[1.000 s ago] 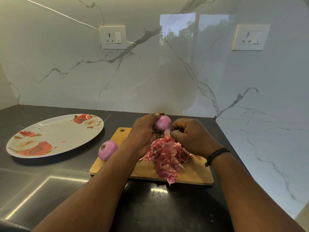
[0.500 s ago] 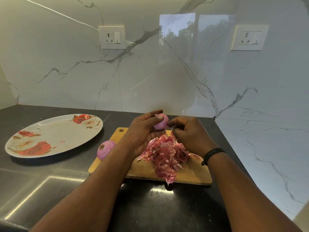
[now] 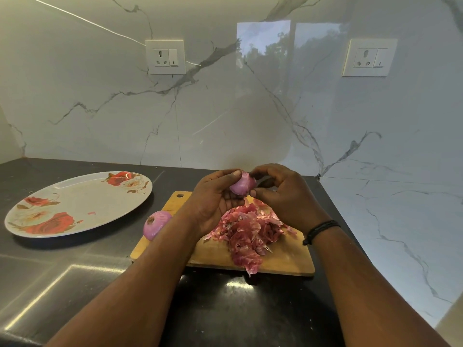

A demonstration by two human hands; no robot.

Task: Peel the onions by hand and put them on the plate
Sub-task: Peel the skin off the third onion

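Note:
A small purple onion (image 3: pixel 241 185) is held above the wooden cutting board (image 3: pixel 280 259). My left hand (image 3: pixel 213 199) grips it from the left, thumb on top. My right hand (image 3: pixel 283 196) pinches at its right side with fingertips and thumb. A pile of red onion skins (image 3: pixel 248 231) lies on the board below my hands. A second, peeled purple onion (image 3: pixel 156 224) rests at the board's left edge. The oval floral plate (image 3: pixel 75 204) lies on the dark counter to the left, with only a tiny pink scrap (image 3: pixel 91 213) on it.
The dark counter (image 3: pixel 225 309) runs under everything, with a steel surface (image 3: pixel 50 284) at the near left. A marble wall with two sockets (image 3: pixel 165 57) (image 3: pixel 369 57) stands close behind the board. A marble side wall closes off the right.
Both hands have lifted the onion slightly higher above the board and turned it. My right hand has moved from below the onion to its right side.

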